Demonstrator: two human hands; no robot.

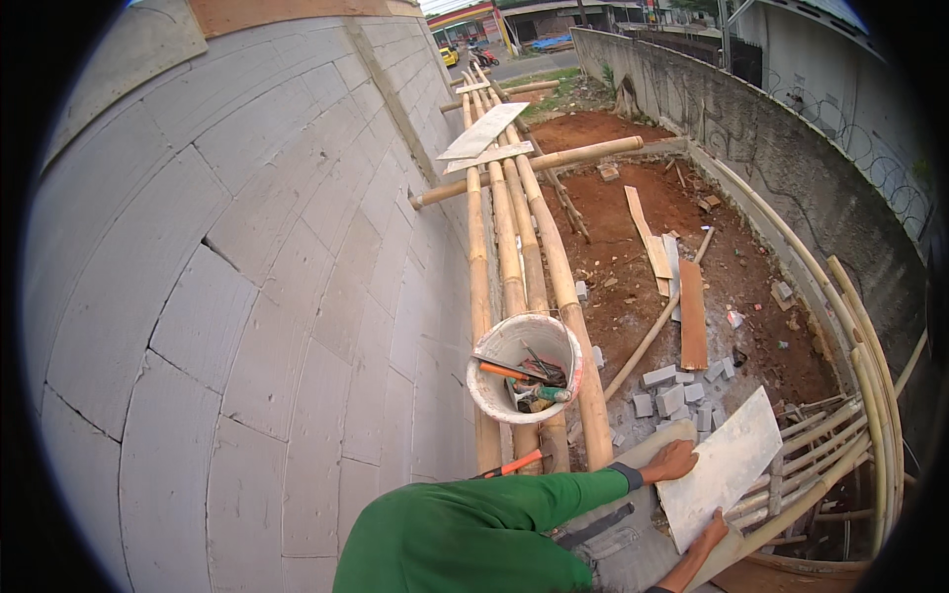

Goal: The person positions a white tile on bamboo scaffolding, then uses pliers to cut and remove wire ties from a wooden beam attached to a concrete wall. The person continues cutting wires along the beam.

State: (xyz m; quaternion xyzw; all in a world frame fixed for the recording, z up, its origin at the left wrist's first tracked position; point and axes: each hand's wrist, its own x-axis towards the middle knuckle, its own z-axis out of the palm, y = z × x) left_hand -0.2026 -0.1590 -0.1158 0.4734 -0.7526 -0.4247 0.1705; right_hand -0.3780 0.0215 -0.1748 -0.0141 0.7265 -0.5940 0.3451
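Observation:
A flat, off-white board (729, 465) is tilted in front of me at the lower right. My left hand (670, 462), at the end of a green sleeve, is closed on its left edge. Lower down, my right hand (707, 535) grips the board's bottom edge; part of its fingers is hidden. Left of the board, a white bucket (480, 386) stands on bamboo poles (534, 259), with orange- and green-handled tools (534, 381) inside. An orange-handled tool (509, 465) lies close to my left sleeve, its other end covered by my arm.
A grey block wall (297, 267) rises along the left. Two pale boards (484, 138) lie farther along the bamboo, near a crossing pole (583, 155). Below are red soil (623, 237), broken grey blocks (672, 397) and planks (693, 314). More bamboo (860, 385) stands at right, before a concrete wall (732, 128).

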